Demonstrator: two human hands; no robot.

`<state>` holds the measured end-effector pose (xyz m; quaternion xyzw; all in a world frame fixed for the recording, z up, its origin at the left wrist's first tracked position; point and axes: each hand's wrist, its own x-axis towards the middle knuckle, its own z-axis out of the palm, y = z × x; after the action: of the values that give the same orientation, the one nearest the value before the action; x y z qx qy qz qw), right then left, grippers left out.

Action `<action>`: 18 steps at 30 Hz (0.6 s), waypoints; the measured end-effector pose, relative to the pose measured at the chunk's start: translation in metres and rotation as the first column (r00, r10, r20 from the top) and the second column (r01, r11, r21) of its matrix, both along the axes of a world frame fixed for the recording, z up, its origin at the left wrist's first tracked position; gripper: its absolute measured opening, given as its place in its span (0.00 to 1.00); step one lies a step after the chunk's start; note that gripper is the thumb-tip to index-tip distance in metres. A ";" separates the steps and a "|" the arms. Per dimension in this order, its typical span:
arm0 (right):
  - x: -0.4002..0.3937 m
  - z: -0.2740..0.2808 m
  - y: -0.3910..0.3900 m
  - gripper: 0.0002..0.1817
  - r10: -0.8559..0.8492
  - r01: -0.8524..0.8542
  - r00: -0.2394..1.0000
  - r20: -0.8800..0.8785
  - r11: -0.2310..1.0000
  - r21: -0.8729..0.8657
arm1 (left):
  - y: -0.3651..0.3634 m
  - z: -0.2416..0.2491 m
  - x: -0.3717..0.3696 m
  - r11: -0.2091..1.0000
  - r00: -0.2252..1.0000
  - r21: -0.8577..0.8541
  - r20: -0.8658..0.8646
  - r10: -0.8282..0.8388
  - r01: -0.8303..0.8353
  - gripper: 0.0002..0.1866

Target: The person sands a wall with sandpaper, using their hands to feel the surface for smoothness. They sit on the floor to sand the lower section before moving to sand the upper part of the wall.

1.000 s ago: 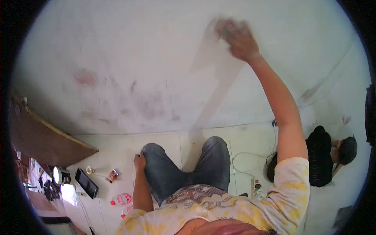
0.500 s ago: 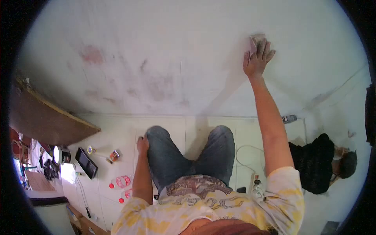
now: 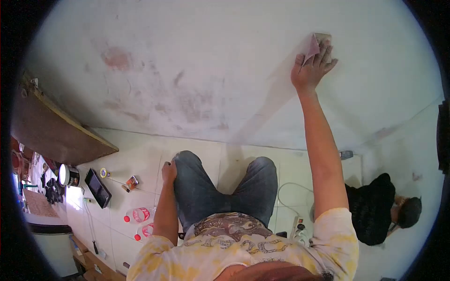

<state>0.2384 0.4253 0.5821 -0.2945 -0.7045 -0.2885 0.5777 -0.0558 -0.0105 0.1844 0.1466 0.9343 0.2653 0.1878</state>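
Note:
High on the pale wall (image 3: 243, 61), to the right, my right hand (image 3: 310, 72) presses a folded sheet of sandpaper (image 3: 323, 40) flat against the surface. Its fingers spread over the sheet, and a pinkish flap shows beside them. My left hand (image 3: 169, 172) rests at the outer side of my left knee (image 3: 188, 161), with nothing visible in it; its fingers show only in part. A reddish patch (image 3: 117, 58) and several grey smudges (image 3: 192, 105) mark the wall to the left.
Another person in black (image 3: 372, 208) is low at the right. A brown board (image 3: 65, 124) stands at the left. On the tiled floor are a bucket (image 3: 70, 174), a black tray (image 3: 98, 188), an orange-labelled can (image 3: 132, 181), red-capped bottles (image 3: 140, 215) and a power strip (image 3: 298, 225).
My right hand has moved slightly right on the wall with the sandpaper, and more of the sheet's pinkish flap shows. My view has tilted a little. My left hand stays by the knee.

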 end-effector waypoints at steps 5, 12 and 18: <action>0.001 0.100 0.001 0.32 0.088 -0.082 0.992 -0.092 0.994 0.068 | 0.012 0.016 0.005 1.000 1.000 -0.016 -0.002 0.002 -0.002 0.28; -0.008 0.085 -0.004 0.31 0.020 -0.019 0.995 -0.100 1.000 0.014 | 0.002 -0.010 -0.002 0.996 0.995 -0.020 -0.045 -0.084 0.083 0.28; 0.001 0.049 0.001 0.31 -0.014 0.013 0.999 0.048 1.000 0.018 | 0.015 0.008 0.006 0.994 0.999 -0.103 0.046 -0.029 0.033 0.34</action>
<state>0.2396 0.4258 0.6314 -0.2871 -0.7137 -0.3056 0.5611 -0.0496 0.0043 0.1927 0.1453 0.9400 0.2168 0.2199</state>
